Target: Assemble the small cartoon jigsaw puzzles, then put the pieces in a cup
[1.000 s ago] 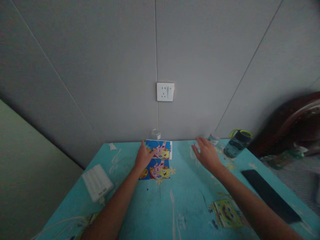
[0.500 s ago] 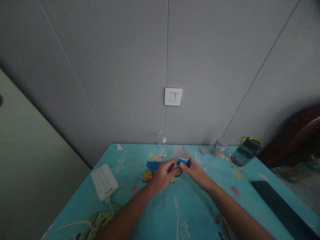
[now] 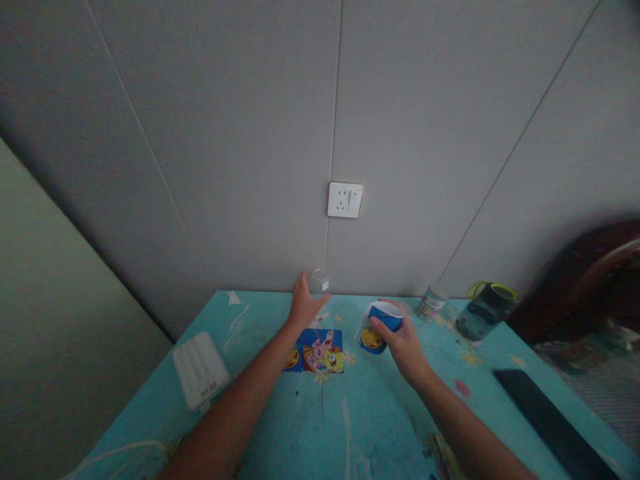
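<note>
My right hand (image 3: 403, 340) grips a blue cartoon-printed sheet (image 3: 373, 339), curled into a loose tube with its white inner side showing at the top. My left hand (image 3: 304, 305) reaches to the back edge, thumb and fingers spread at a clear glass (image 3: 321, 282) that stands upright near the wall. Whether the fingers touch the glass I cannot tell. Just in front of that hand a second blue cartoon picture (image 3: 324, 351) lies flat, partly covered by my left forearm.
On the turquoise patterned table (image 3: 380, 413) a white power bank (image 3: 201, 371) with a cable lies at left. A labelled jar (image 3: 431, 303) and a dark bottle with a yellow-green loop (image 3: 486, 311) stand at right. A black strip (image 3: 550, 420) lies near the right edge. A wall socket (image 3: 345, 200) is behind.
My left hand has let go of the curled sheet and moved back and left to the glass. The right hand keeps the sheet and has shifted slightly right, uncovering more of the flat picture.
</note>
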The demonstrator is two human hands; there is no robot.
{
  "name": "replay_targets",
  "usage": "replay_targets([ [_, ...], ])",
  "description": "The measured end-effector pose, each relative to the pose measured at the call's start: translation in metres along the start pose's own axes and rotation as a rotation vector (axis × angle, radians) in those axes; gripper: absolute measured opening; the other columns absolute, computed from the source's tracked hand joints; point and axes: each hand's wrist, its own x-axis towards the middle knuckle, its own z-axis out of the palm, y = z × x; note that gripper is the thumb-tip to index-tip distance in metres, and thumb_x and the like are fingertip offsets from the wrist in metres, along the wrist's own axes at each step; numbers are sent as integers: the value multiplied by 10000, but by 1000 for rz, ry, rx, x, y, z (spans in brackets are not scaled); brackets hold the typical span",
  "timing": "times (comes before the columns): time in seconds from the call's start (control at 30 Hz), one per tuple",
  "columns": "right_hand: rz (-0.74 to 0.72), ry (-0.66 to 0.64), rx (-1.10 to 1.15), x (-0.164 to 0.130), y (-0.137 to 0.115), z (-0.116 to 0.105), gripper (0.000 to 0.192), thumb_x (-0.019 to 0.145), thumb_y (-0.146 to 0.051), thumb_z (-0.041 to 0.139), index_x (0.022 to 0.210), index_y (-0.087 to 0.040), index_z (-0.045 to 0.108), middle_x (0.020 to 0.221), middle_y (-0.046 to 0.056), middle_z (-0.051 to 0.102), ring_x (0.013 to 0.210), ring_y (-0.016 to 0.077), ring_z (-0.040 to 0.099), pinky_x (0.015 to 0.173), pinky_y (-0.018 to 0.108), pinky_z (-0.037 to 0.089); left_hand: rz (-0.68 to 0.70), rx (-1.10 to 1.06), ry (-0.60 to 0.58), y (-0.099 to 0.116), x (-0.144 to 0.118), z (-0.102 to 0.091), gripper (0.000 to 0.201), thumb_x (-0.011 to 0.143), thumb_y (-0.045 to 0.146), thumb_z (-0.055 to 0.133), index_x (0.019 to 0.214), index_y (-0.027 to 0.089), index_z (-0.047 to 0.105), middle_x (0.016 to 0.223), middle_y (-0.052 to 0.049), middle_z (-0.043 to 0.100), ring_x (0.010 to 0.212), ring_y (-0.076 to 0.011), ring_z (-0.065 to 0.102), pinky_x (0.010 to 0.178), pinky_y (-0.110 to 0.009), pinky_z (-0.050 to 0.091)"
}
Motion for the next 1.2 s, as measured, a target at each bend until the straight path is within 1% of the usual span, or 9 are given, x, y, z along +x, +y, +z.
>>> replay_targets([
  [0.1,-29,-3,22,2,-8,7,557,745,-474,823,1165,-207,575,1003,51,680,898,235,646,803,367,549,9,27,6,-6,9,20,942,663,316,842,1450,129,360,1420,-208,486,1361,-363,449,1132,-516,333],
  [0.2,-50,16,46,4,-16,13,561,740,-470,825,1157,-198,567,963,42,668,866,224,638,777,356,547,38,41,-11,-2,6,30,766,753,303,777,1408,158,408,1307,-162,578,1256,-320,553,1082,-499,394],
  [0.3,-81,80,74,7,-25,17,534,743,-466,818,1134,-204,567,930,26,661,822,211,628,748,344,536,102,50,-58,13,-7,27,617,822,298,712,1368,166,457,1248,-143,606,1214,-303,576,1060,-486,417],
  [0.4,-149,173,100,9,-39,16,493,753,-464,801,1112,-225,562,890,1,650,788,198,619,741,336,525,209,47,-170,38,-35,17,582,842,293,694,1373,203,474,1273,-117,594,1216,-279,563,1065,-456,421],
  [0.53,-208,190,64,6,-58,12,484,737,-455,806,1089,-236,556,877,-1,639,777,196,607,731,326,521,331,48,-372,75,-84,0,640,822,326,736,1407,294,477,1301,-62,573,1245,-257,534,1081,-418,417],
  [0.67,-244,136,-63,-6,-72,11,451,748,-434,804,1076,-232,569,898,10,638,790,196,601,730,323,512,341,63,-455,98,-117,-10,665,840,352,719,1441,300,438,1312,-79,552,1236,-283,531,1043,-443,442],
  [0.83,-222,96,-183,-24,-80,13,439,775,-429,782,1115,-246,571,911,14,646,803,205,614,723,331,513,340,69,-501,105,-134,-10,650,850,358,704,1436,277,435,1252,-96,570,1166,-297,565,999,-452,463],
  [0.97,-192,140,-200,-34,-83,19,467,782,-440,771,1154,-247,566,966,27,650,827,209,614,731,337,516,341,74,-525,108,-149,-7,753,861,352,691,1513,295,319,1283,-99,568,1173,-306,561,1009,-486,456],
  [1.2,-108,183,-29,-46,-75,29,479,791,-479,759,1158,-234,571,930,21,662,786,202,619,706,327,529,258,-2,-548,119,-165,-9,906,852,356,696,1574,297,152,1334,-120,563,1116,-305,601,947,-462,503],
])
